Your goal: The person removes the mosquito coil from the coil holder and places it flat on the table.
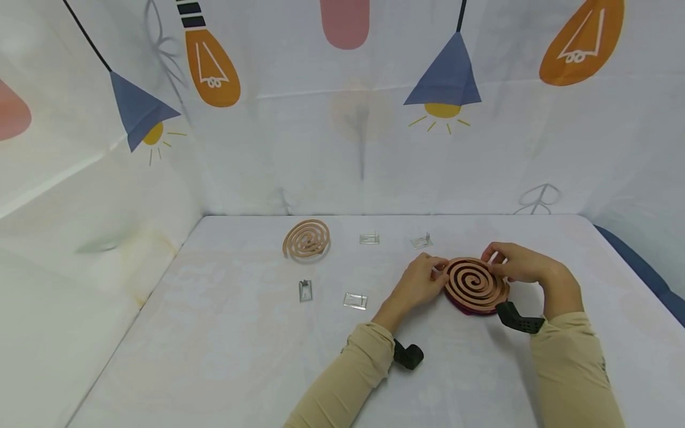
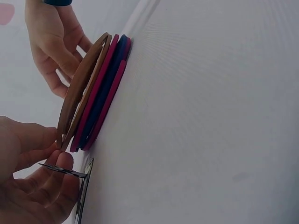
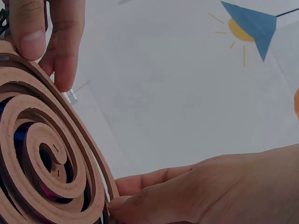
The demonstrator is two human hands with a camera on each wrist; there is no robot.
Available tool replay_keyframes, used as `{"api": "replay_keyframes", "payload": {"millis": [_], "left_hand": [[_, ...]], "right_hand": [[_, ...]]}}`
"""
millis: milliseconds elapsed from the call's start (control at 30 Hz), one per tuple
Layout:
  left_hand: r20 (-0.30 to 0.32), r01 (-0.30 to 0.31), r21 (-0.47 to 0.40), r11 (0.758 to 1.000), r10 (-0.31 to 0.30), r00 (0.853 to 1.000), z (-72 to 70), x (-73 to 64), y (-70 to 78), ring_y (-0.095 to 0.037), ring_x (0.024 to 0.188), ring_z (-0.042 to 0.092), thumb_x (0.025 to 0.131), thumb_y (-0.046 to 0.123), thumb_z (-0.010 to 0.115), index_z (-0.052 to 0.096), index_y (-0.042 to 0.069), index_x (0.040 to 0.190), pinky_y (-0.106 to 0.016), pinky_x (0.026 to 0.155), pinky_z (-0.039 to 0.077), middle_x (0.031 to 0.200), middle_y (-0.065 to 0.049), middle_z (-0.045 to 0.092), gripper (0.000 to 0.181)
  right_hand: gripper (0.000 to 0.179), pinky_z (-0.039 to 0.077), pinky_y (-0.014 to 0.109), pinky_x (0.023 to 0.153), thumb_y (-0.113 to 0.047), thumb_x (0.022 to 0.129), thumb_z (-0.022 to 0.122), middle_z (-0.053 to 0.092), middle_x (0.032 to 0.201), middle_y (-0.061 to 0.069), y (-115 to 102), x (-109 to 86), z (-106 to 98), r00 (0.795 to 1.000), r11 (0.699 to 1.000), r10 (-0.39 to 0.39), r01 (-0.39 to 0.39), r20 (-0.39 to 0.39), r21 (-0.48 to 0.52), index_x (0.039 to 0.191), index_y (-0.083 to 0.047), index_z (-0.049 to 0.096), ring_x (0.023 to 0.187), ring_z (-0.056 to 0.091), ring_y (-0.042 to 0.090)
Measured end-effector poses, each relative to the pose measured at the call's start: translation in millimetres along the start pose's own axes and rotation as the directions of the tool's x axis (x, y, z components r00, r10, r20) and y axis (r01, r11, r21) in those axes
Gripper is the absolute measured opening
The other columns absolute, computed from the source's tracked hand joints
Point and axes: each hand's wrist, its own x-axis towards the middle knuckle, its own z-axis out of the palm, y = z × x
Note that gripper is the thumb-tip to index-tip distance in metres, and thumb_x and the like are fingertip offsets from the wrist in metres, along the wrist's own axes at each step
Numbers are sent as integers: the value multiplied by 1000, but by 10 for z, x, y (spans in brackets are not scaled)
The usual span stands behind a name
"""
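A brown mosquito coil (image 1: 476,285) lies at the top of a small stack on the right of the table. Under it, the left wrist view shows the edges of magenta coils (image 2: 96,88) and a dark blue coil (image 2: 103,95). My left hand (image 1: 420,282) pinches the brown coil's left edge between thumb and fingers. On the far right side, my right hand (image 1: 527,264) pinches the same coil's rim. Seen from the left wrist, the brown layer stands slightly apart from the colored ones. A thin metal coil stand (image 2: 85,182) appears beside the left fingers.
Another brown coil (image 1: 306,239) lies at the back left of the white table (image 1: 241,356). Several small metal stands are spread about, including a back one (image 1: 369,239), one near the hands (image 1: 421,241) and a front one (image 1: 355,301). A printed cloth hangs behind.
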Motion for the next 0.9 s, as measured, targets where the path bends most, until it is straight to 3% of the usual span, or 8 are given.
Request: {"api": "replay_keyframes", "payload": {"millis": [367, 667, 767, 900], "left_hand": [[15, 21, -16, 1000, -21, 1000, -13, -26, -16, 0, 78, 53, 93, 21, 58, 63, 14, 122, -9, 66, 40, 101, -2, 61, 31], [14, -4, -22, 1000, 4, 1000, -16, -30, -28, 1, 80, 54, 93, 20, 57, 61, 14, 122, -8, 68, 40, 104, 0, 63, 30], [7, -16, -28, 999, 16, 1000, -12, -32, -38, -2, 84, 57, 93, 20, 57, 61, 14, 122, -9, 71, 41, 105, -1, 63, 30], [-11, -36, -34, 999, 35, 999, -18, -36, -44, -6, 90, 60, 93, 19, 57, 60, 14, 122, -10, 76, 43, 106, -2, 63, 30]], "right_hand": [[25, 51, 37, 70, -12, 95, 44, 59, 100, 20, -22, -7, -13, 1000, 999, 17, -17, 20, 38, 114, 5, 49, 87, 59, 23], [29, 52, 38, 71, -17, 97, 44, 59, 101, 19, -7, -6, -19, 1000, 999, 20, -21, 13, 40, 115, 5, 49, 89, 61, 24], [30, 52, 38, 70, -18, 98, 44, 59, 101, 21, -8, -8, -25, 1000, 1000, -7, 8, -25, 26, 115, 5, 49, 89, 61, 25], [30, 50, 34, 67, -21, 100, 44, 60, 98, 19, -39, -9, -31, 987, 998, -64, 63, -149, -11, 111, 5, 52, 83, 59, 23]]}}
